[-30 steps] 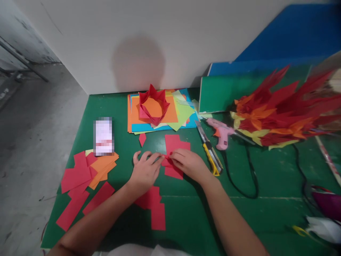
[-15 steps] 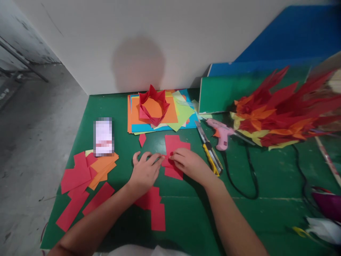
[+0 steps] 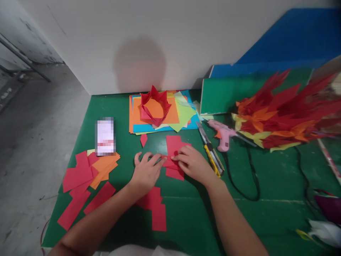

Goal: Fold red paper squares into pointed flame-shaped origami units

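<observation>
Between my two hands lies a small folded piece of red paper (image 3: 169, 162), on top of other red paper rectangles (image 3: 173, 143) on the green table. My left hand (image 3: 148, 171) presses its left end with thumb and forefinger, the other fingers curled above the tabletop. At the right end, the bent fingers of my right hand (image 3: 194, 163) pinch or press the paper and hide part of it. A small red folded paper diamond (image 3: 144, 140) rests just beyond my left hand. More red rectangles (image 3: 159, 217) lie near my left forearm.
Red and orange paper pieces (image 3: 105, 167) and a blurred-out phone-like object (image 3: 105, 137) lie left. Behind, a red paper ring (image 3: 156, 117) sits on coloured sheets (image 3: 138, 128). A yellow utility knife (image 3: 211, 153), pink glue gun (image 3: 224, 137) and flame-like paper piece (image 3: 277, 110) are right.
My right fingers have shifted slightly on the folded red paper, and more of it shows between my hands. The whole view has moved a little; other things stay in place.
</observation>
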A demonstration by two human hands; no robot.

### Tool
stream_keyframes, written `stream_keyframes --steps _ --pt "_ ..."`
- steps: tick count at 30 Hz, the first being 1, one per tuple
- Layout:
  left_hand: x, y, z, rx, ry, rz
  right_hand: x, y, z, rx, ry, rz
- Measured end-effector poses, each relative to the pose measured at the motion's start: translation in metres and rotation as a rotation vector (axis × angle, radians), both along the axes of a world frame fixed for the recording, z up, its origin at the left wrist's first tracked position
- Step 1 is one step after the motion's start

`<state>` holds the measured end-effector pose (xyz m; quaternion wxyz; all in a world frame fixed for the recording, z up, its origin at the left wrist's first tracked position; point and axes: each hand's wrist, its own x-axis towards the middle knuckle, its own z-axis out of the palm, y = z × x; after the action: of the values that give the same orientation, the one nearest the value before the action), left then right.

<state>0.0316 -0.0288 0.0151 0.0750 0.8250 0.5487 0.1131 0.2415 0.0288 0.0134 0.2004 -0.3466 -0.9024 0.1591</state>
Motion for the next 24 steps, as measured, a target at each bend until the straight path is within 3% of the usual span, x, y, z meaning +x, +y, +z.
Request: stream_keyframes --steps 18,24 --pt "0.002 0.002 -0.001 0.005 -0.073 -0.015 -0.012 -0.003 0.001 0.038 -0.126 0.034" --pt "0.001 0.002 0.0 -0.013 -0.155 -0.012 0.006 -0.001 0.007 0.147 -0.116 -0.069"
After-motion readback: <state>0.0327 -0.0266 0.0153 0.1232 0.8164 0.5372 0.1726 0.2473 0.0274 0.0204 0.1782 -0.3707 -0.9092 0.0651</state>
